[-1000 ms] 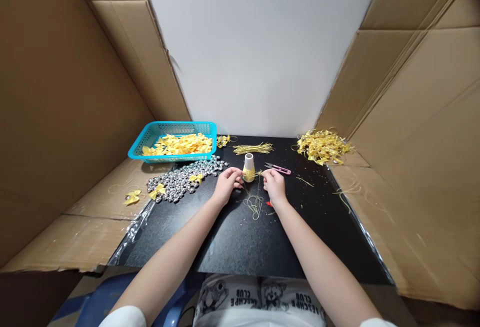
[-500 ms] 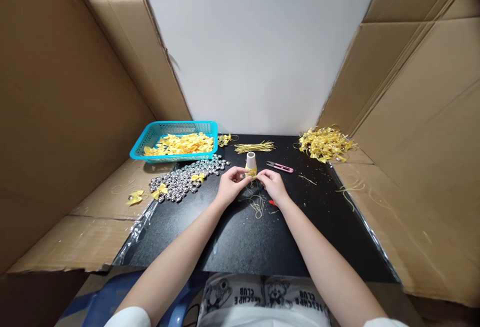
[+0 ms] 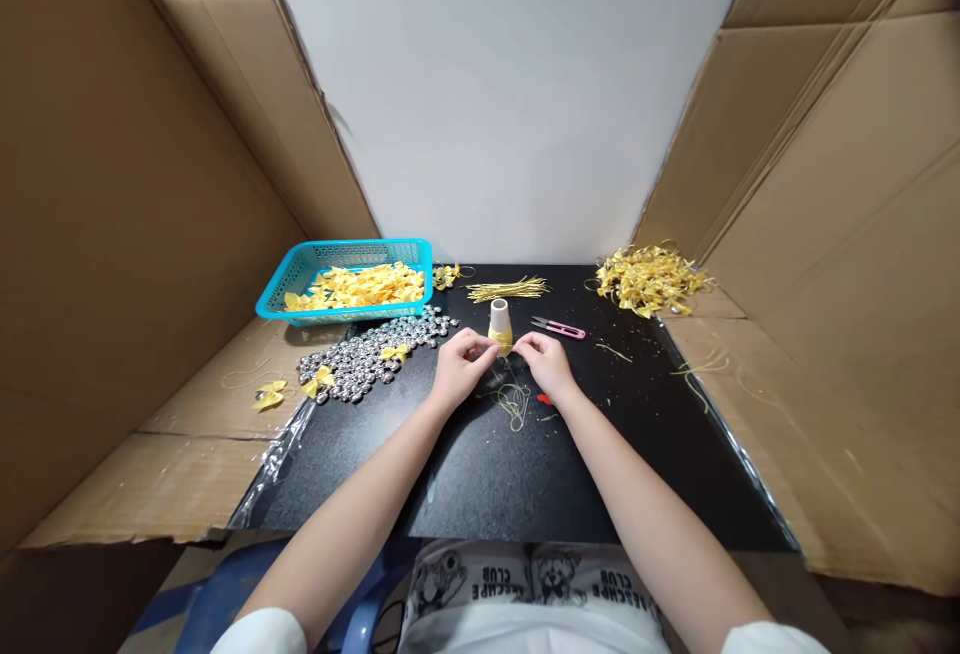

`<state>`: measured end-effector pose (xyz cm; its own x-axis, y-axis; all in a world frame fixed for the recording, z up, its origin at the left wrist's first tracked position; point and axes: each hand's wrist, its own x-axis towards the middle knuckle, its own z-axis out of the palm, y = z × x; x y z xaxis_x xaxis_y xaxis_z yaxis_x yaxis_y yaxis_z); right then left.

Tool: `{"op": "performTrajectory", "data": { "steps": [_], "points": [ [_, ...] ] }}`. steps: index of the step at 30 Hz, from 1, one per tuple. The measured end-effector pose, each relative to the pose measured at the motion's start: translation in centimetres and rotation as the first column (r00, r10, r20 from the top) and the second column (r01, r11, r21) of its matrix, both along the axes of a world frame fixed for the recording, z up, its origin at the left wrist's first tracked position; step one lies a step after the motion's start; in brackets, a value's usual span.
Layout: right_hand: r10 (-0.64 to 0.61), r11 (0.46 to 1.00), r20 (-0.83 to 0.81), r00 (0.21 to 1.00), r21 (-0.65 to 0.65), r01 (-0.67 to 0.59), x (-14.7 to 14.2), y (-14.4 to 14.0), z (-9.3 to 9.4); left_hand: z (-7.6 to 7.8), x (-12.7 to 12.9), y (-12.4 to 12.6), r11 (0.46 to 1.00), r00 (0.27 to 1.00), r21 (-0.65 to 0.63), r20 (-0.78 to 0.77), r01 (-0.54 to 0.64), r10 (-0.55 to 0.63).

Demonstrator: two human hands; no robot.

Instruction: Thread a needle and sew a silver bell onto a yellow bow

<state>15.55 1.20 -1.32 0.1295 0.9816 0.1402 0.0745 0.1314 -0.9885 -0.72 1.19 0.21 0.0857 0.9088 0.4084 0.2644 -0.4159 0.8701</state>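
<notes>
**Inspector A:** How are the hands found?

**Inspector B:** The left hand and right hand are held close together over the black tabletop. A thin gold cord is pinched between their fingertips, just in front of the small white spool wound with yellow thread. Loose cord is seen coiled on the table beneath.

**Inspector A:** And the surroundings?

**Inspector B:** Pink thread snips are laid just right of the spool. A heap of silver bells is noted at left, a turquoise plastic basket of yellow ribbon bows beyond it, and a pile of yellow ribbon pieces far right.
</notes>
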Motion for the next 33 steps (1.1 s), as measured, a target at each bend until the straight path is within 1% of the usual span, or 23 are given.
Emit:
{"op": "performTrajectory", "data": {
  "steps": [7,13,15,19,24,29,33],
  "points": [
    [-0.021,0.999,0.006,1.0,0.039,0.021,0.12,-0.11,0.24,-0.04,0.04,-0.03,1.0,1.0,0.016,0.001,-0.006,0.006],
    [0.074,0.993,0.044,0.996,0.085,-0.077,-0.56,-0.79,0.62,-0.16,0.05,0.04,1.0,1.0,0.014,0.003,0.028,-0.028],
    [0.088,0.99,0.047,0.995,0.102,-0.093,-0.68,-0.83,0.58,-0.19,0.01,0.08,0.999,1.0,0.013,0.006,0.029,-0.03],
    [0.063,0.991,0.028,0.998,0.116,-0.066,-0.54,-0.58,0.4,-0.07,0.01,0.07,1.0,1.0,0.01,0.017,0.017,-0.017],
    [0.032,0.996,0.01,0.999,0.084,-0.033,-0.4,-0.41,0.3,0.25,0.09,-0.01,1.0,0.999,-0.012,0.032,-0.022,0.023],
    [-0.008,0.998,0.009,1.0,0.066,0.007,-0.26,-0.22,0.11,0.37,0.01,0.01,0.996,0.996,-0.055,0.035,-0.077,0.079],
    [-0.045,0.997,0.004,0.999,0.066,0.045,0.01,0.14,-0.05,0.34,-0.02,0.03,0.991,0.995,-0.104,0.045,-0.082,0.087]
  ]
}}
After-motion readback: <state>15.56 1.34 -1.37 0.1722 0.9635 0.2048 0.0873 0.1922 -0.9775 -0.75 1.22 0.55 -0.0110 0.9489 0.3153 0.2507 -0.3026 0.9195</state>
